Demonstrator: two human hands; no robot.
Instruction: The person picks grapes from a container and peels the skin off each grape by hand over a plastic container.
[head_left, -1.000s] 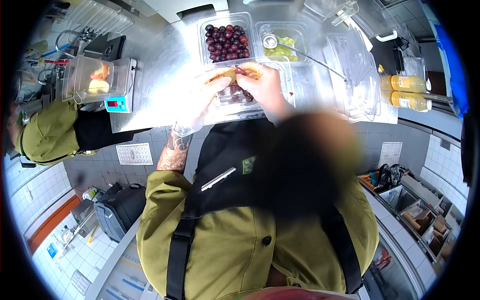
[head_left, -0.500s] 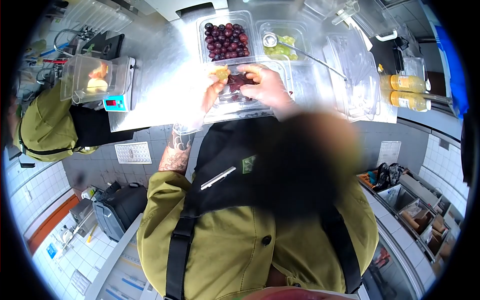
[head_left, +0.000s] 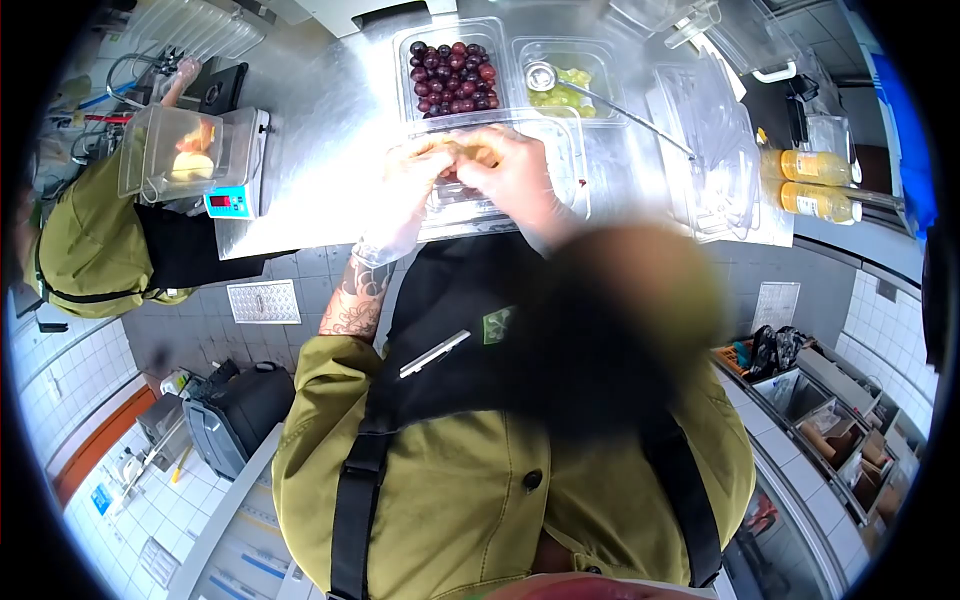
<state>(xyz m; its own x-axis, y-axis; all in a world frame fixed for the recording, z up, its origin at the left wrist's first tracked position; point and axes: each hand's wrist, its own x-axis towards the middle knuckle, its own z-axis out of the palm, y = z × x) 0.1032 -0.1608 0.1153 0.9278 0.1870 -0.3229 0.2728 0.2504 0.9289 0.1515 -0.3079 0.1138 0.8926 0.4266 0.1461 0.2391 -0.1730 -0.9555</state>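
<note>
While the left hand (head_left: 412,180) and right hand (head_left: 510,175) meet over the near tub (head_left: 475,224), probably so it catches drips, their curled fingers hide anything gripped between them, with dark grapes (head_left: 455,80) just beyond, within reach.

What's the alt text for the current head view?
A person's left hand and right hand work close together over a clear tub on a metal counter, fingers hiding most of what they hold. Beyond are dark grapes and green fruit, boxed separately, a long-handled ladle across the latter. At left, a co-worker is near a digital scale.
</note>
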